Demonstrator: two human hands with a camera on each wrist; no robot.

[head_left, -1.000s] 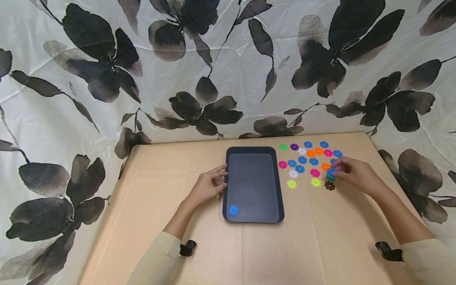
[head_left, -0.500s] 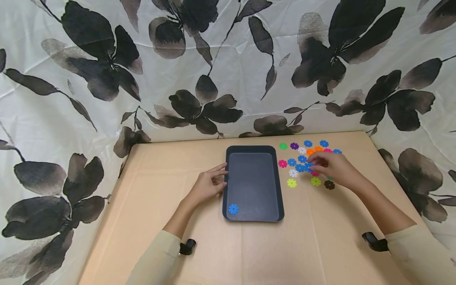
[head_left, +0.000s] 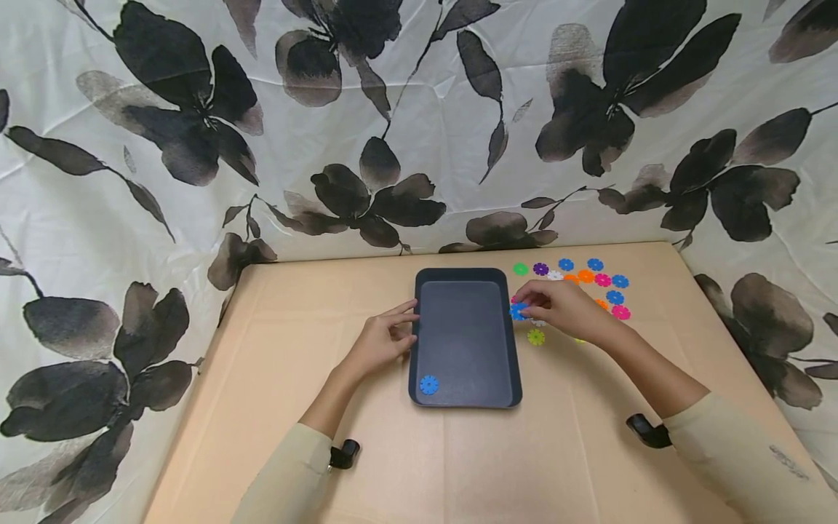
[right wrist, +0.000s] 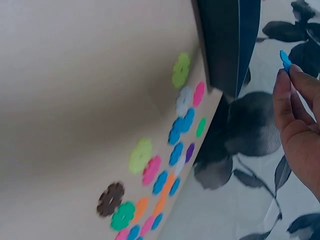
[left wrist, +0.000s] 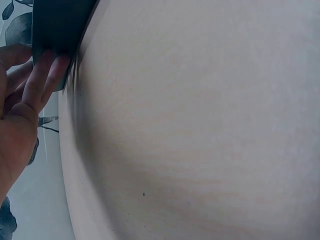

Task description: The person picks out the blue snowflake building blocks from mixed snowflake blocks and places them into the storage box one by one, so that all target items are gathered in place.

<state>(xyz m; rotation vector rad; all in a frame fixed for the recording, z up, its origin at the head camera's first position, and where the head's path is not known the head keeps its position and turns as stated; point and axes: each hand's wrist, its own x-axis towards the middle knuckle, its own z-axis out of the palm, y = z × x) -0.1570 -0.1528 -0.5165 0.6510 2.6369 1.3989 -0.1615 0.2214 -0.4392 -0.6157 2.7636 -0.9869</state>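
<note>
My right hand (head_left: 556, 304) pinches a blue notched plastic disc (head_left: 517, 311) between thumb and fingertips, close to the right rim of a dark grey tray (head_left: 465, 400). In the right wrist view the pinched blue disc (right wrist: 285, 60) appears edge-on, up above the table. My left hand (head_left: 382, 340) rests its fingers against the tray's left side. The left wrist view shows those fingers (left wrist: 40, 82) fairly straight along the tray's outer wall (left wrist: 55, 30). Inside the tray, a single blue disc (head_left: 428, 385) lies at the near left corner.
Right of the tray, loose discs lie scattered: blue ones (head_left: 615, 298), orange ones (head_left: 585, 276), a yellow-green one (head_left: 535, 337), plus pink, white, green and purple. A brown disc (right wrist: 110, 199) shows in the right wrist view. Floral cloth (head_left: 393, 109) hangs behind the tan table (head_left: 314, 291).
My right hand has moved left from the far side of the discs to the tray's right rim, carrying the blue disc. The left hand and the tray have stayed put.
</note>
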